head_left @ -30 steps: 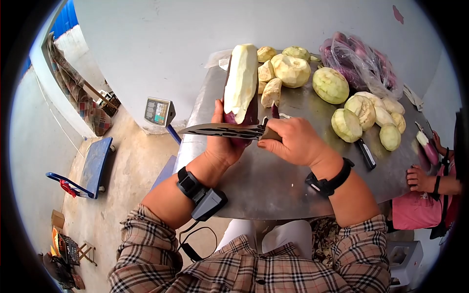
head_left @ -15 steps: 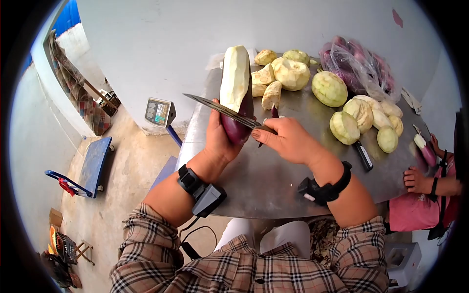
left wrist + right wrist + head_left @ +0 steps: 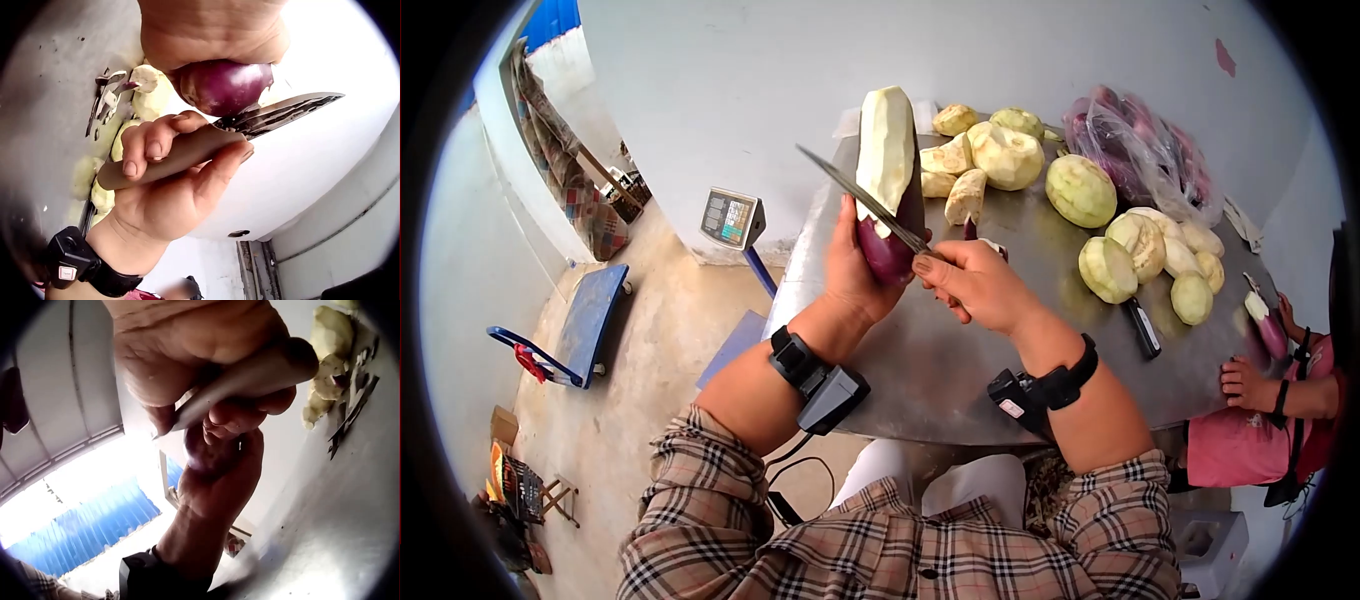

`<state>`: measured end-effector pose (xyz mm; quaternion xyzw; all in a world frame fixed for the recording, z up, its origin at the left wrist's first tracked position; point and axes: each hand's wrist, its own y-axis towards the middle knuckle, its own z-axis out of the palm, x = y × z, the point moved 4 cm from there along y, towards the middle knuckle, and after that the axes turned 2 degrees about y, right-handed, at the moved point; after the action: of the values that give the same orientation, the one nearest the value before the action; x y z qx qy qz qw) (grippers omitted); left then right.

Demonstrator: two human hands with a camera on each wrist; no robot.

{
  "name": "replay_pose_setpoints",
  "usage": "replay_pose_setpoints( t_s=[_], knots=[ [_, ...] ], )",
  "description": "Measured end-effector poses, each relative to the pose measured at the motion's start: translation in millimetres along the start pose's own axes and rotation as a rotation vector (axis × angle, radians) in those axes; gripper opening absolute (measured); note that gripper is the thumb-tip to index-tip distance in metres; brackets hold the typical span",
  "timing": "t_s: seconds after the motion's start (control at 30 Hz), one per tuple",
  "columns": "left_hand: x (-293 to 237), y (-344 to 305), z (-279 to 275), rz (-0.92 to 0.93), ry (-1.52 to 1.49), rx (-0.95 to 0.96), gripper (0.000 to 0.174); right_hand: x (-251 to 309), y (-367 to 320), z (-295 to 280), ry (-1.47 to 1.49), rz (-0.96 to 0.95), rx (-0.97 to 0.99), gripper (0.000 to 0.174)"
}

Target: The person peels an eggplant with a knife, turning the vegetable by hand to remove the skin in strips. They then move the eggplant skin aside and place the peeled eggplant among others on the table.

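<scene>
The long eggplant (image 3: 888,155) stands nearly upright above the near left part of the table (image 3: 940,375), its lower end grasped in the left hand (image 3: 855,275), thumb along its side. The knife (image 3: 848,180) crosses it where pale flesh meets purple skin; the blade lay almost level one second ago and now slants steeply, tip up and to the left. The right hand (image 3: 983,285) grasps the handle, fingers curled round it. There is one eggplant in hand and one knife; beyond them sit six pale peeled pieces (image 3: 1007,155) at the back, one larger peeled piece (image 3: 1081,190) near the middle, and about seven overlapping pieces (image 3: 1107,270) to the right, with one black-handled tool (image 3: 1143,328) beside them. One bag (image 3: 1145,150) holds several purple eggplants, too bunched to count. At the right edge are another person's two hands (image 3: 1250,385) and one partly peeled eggplant (image 3: 1265,322). The held eggplant has glossy skin at its rounded base and faceted, matte flesh above. The knife has a dark-blotched, pointed metal blade and a smooth brownish handle. The bag is clear, crinkled plastic, the table dull grey metal, and thin dark peelings (image 3: 109,100) lie curled on it.
</scene>
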<state>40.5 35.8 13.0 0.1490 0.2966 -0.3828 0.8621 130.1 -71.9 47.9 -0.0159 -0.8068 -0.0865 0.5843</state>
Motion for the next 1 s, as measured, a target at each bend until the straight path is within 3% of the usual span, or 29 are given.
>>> replay_pose_setpoints(
  t_s=[0.13,0.33,0.57,0.73,1.0],
  knots=[
    [0.3,-2.3,1.4,-0.009,0.0,-0.029,0.063,-6.0,-2.9,-15.0,-0.385,-0.174,-0.037,0.047],
    [4.4,-0.5,-0.7,-0.034,0.006,-0.092,0.064,-0.5,-8.3,-22.6,-0.605,-0.217,-0.112,0.045],
    [6.1,2.8,-3.2,-0.046,0.002,-0.109,0.063,-8.0,-5.6,-23.0,-0.623,-0.236,-0.117,0.05],
    [10.4,6.4,-2.1,-0.026,0.042,-0.017,0.059,-4.6,-5.2,-17.6,-0.644,-0.22,-0.109,0.052],
    [7.1,1.5,3.2,0.014,0.119,-0.039,0.056,-6.0,-6.1,-20.0,-0.711,-0.286,-0.206,0.05]
  ],
)
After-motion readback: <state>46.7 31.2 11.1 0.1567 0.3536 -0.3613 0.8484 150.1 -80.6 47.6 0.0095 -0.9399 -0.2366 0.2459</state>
